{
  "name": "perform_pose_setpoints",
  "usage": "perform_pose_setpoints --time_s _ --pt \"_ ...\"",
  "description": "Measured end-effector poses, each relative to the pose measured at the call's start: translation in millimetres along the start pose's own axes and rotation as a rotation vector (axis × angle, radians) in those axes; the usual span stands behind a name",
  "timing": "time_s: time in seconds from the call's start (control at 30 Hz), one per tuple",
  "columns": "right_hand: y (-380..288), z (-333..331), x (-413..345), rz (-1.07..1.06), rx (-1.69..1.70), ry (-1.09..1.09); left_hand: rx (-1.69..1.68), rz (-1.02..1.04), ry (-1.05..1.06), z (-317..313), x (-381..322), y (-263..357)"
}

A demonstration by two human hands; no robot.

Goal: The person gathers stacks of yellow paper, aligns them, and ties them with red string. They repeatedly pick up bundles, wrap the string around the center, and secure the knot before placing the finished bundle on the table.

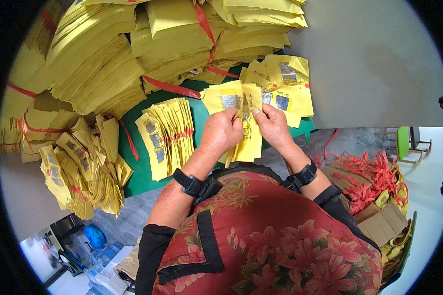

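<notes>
Both my hands hold folded sheets of yellow joss paper [255, 142] over the green tabletop [203, 121]. My left hand [223, 127] grips them at the left, fingers curled and knuckles up, below a silver foil patch. My right hand [274, 124] pinches their right edge between thumb and fingers. Dark print shows on the sheets. Just left of my left hand stands a fanned row of folded joss paper [173, 136] with red marks along it. Loose printed sheets [295, 99] with foil patches lie beyond my right hand.
Tall stacks of yellow paper [96, 62] line the table's far side, with red plastic straps [206, 29] across them. Another folded pile [88, 166] sits at the left edge. On the right, red strips [373, 180] and cardboard [382, 225] fill a container; a green chair [402, 143] stands behind.
</notes>
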State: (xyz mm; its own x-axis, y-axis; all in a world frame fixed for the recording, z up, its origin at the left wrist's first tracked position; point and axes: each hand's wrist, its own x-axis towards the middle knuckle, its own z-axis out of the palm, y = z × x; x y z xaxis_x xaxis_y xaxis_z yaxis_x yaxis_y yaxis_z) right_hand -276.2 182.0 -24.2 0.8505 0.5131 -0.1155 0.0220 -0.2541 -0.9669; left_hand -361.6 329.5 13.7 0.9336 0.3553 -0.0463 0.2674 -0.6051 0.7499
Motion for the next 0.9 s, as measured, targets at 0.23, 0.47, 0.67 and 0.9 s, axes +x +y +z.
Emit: perform_pose_setpoints --time_s 0.23,0.47,0.67,0.9 --pt "-11.9 2.8 -0.4 0.214 0.292 -0.146 0.115 0.081 -0.019 3.6 -2.3 10.4" --pt "-18.6 2.1 -1.3 0.213 0.315 -0.162 0.033 0.062 -0.057 1.5 -4.0 9.2" --pt "-20.9 1.6 -4.9 0.17 0.202 -0.193 -0.188 0.001 -0.091 1.3 -2.9 -8.0" --pt "-15.5 2.2 -6.3 0.144 0.168 -0.165 -0.291 -0.094 -0.07 7.3 -2.7 -22.8"
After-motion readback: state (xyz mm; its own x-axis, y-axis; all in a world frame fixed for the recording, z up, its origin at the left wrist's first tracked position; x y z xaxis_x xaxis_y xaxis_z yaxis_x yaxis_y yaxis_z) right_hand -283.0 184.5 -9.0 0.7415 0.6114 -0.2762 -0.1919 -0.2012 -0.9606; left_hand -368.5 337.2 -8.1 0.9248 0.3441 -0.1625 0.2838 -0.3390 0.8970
